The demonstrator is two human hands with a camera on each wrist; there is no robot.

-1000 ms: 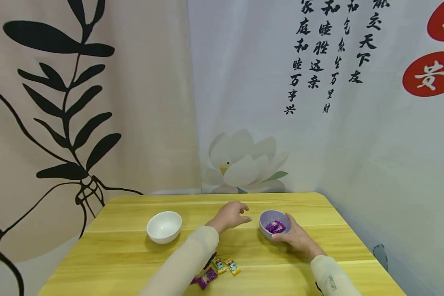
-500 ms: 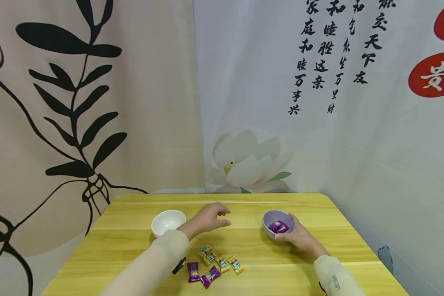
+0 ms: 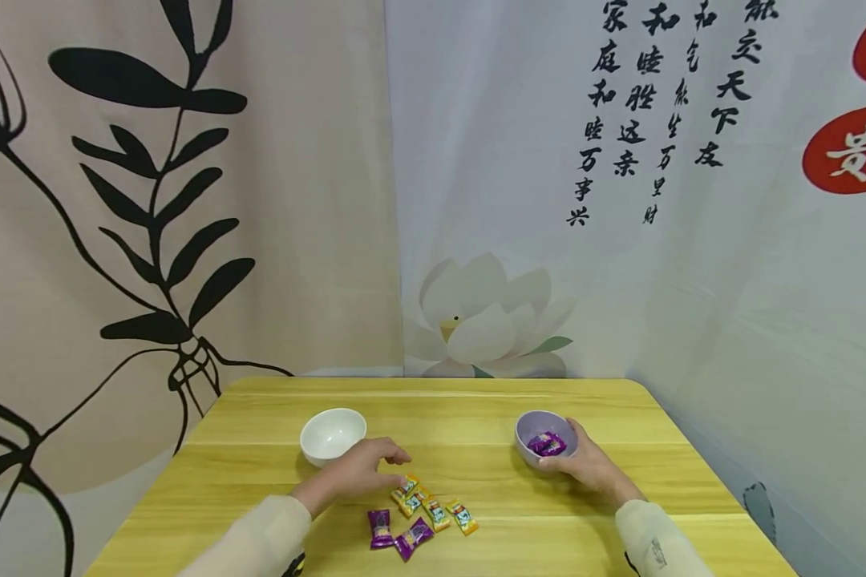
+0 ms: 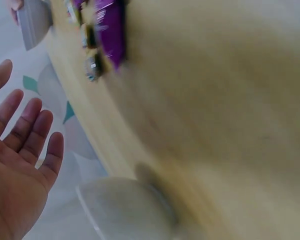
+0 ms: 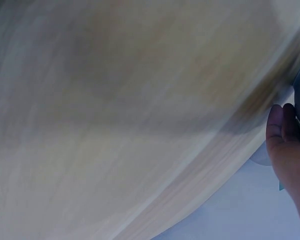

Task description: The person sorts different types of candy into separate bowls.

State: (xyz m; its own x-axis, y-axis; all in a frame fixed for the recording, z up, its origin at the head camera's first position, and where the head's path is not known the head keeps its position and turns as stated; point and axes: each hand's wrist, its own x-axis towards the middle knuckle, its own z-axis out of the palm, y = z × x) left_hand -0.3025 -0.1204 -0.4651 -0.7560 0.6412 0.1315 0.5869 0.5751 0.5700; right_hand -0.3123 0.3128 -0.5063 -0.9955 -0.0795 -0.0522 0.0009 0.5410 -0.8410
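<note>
Lilac bowl (image 3: 540, 425) in curled right grip (image 3: 587, 460), yellow candies (image 3: 437, 514) near loose, empty left grip (image 3: 362, 468)

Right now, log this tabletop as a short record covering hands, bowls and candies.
Left hand: holds nothing, near the yellow candies
Right hand: grips the lavender bowl
Lavender bowl contents: purple-wrapped sweets, exact count unclear
White bowl contents: none visible
Loose on table: yellow candies, two purple candies
</note>
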